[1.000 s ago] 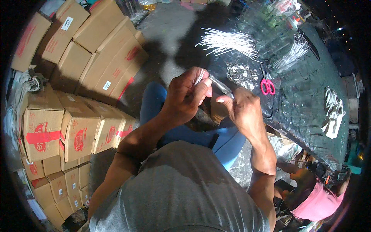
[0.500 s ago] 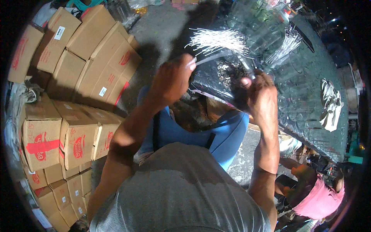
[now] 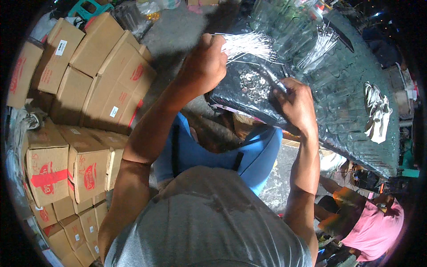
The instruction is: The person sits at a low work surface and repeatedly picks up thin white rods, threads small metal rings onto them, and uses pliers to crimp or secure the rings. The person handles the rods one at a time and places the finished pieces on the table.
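My left hand (image 3: 203,66) is closed, its fingers curled at the left end of a bundle of thin white strands (image 3: 250,46). What its fingertips hold, if anything, is hidden. In my right hand (image 3: 297,102) is a slim tool with a pale metal shaft (image 3: 272,78), its tip pointing up and to the left. The tool's exact kind is not clear. Between the hands, a pile of small metal rings (image 3: 254,85) lies on the black plastic-covered work surface (image 3: 224,94), just nearer to me than the strands.
Another bundle of white strands (image 3: 318,46) lies on clear glass-like items (image 3: 340,95) at the right. Beyond it rests a white cloth (image 3: 377,113). Stacked cardboard boxes (image 3: 95,155) fill the left side. A person in a pink top (image 3: 373,227) is at the lower right.
My left hand has moved up and away to the strand bundle. The pale strip stretched between my hands no longer shows there. My right hand has shifted slightly left, tool still in it.
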### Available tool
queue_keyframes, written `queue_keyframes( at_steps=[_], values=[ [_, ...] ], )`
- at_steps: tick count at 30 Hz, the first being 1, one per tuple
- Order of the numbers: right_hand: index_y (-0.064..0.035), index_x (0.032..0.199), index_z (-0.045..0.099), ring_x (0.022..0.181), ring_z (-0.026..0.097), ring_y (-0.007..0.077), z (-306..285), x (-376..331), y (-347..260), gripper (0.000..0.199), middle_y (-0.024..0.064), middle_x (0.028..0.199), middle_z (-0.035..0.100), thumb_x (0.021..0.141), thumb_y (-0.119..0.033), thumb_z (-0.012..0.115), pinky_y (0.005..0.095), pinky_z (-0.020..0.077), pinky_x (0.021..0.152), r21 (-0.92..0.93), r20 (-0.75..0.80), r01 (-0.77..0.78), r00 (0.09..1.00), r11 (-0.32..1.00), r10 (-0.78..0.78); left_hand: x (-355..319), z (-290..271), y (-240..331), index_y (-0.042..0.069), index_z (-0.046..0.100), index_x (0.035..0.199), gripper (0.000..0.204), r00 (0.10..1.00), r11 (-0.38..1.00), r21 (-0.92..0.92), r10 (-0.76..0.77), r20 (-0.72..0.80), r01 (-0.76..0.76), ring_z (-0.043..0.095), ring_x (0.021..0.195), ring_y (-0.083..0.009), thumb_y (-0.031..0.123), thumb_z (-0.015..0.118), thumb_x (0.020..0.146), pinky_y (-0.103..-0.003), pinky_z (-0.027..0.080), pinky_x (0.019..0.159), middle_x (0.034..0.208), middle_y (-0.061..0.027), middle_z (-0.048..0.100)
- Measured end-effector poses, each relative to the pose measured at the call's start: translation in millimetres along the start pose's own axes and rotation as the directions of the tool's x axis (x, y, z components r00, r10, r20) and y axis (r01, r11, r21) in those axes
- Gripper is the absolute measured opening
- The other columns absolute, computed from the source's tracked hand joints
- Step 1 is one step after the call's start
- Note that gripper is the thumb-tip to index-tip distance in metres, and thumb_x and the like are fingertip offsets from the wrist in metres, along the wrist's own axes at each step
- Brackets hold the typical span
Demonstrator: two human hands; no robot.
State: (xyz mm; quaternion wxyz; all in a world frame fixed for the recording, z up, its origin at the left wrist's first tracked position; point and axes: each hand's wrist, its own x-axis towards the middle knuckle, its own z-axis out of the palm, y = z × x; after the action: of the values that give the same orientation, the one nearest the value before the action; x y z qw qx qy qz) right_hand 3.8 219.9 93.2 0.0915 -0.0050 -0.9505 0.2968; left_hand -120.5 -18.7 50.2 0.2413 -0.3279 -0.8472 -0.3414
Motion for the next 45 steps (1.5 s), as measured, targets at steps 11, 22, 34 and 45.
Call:
queue_keyframes(
  at_steps=[11, 22, 34, 45],
  values=[
    [0.0054, 0.097, 0.067, 0.088, 0.066, 0.0456, 6.1, -2.8, -1.8, 0.019, 0.0295, 0.090, 0.066, 0.082, -0.007, 0.068, 0.0501, 0.0502, 0.078, -0.121, -0.003, -0.018, 1.000, 0.993, 0.018, -21.7, -18.8, 24.0, 0.002, 0.058, 0.106, 0.023, 0.854, 0.670, -0.592, -0.126, 0.504, 0.448, 0.049, 0.067, -0.0094, 0.023, 0.048, 0.106, -0.027, 0.041, 0.061, 0.073, 0.0003, 0.051],
    [0.0046, 0.102, 0.064, 0.070, 0.064, 0.0393, 13.0, -2.9, 5.6, 0.017, 0.0281, 0.078, 0.063, 0.088, -0.005, 0.067, 0.0417, 0.0487, 0.067, -0.087, -0.118, 0.069, 0.990, 0.994, -0.079, -49.5, -1.7, 36.9, 0.002, 0.061, 0.119, 0.021, 0.823, 0.303, -0.767, -0.164, 0.543, 0.566, 0.045, 0.064, -0.0034, 0.012, 0.054, 0.102, -0.020, 0.037, 0.055, 0.077, 0.0035, 0.053],
    [0.0026, 0.107, 0.065, 0.069, 0.059, 0.0125, 52.8, -16.1, -5.5, 0.016, 0.0043, 0.081, 0.064, 0.092, 0.001, 0.067, 0.0269, 0.0484, 0.064, 0.939, 0.093, -0.105, 0.994, 0.327, 0.051, -66.7, -0.9, 55.8, 0.002, 0.062, 0.104, 0.008, 0.791, -0.053, -0.823, -0.247, 0.559, 0.565, 0.050, 0.064, -0.0039, 0.003, 0.062, 0.096, -0.021, 0.041, 0.056, 0.078, 0.0011, 0.059],
    [0.0025, 0.104, 0.067, 0.073, 0.062, 0.0110, 76.2, -25.6, -29.0, 0.013, 0.0062, 0.086, 0.068, 0.091, 0.001, 0.069, 0.0257, 0.0510, 0.066, 0.942, -0.015, -0.016, 0.996, 0.336, 0.090, -68.4, -1.2, 64.4, 0.000, 0.061, 0.106, 0.012, 0.831, 0.079, -0.849, -0.266, 0.488, 0.523, 0.050, 0.062, -0.0050, 0.010, 0.061, 0.099, -0.021, 0.039, 0.053, 0.083, -0.0036, 0.065]
  ],
)
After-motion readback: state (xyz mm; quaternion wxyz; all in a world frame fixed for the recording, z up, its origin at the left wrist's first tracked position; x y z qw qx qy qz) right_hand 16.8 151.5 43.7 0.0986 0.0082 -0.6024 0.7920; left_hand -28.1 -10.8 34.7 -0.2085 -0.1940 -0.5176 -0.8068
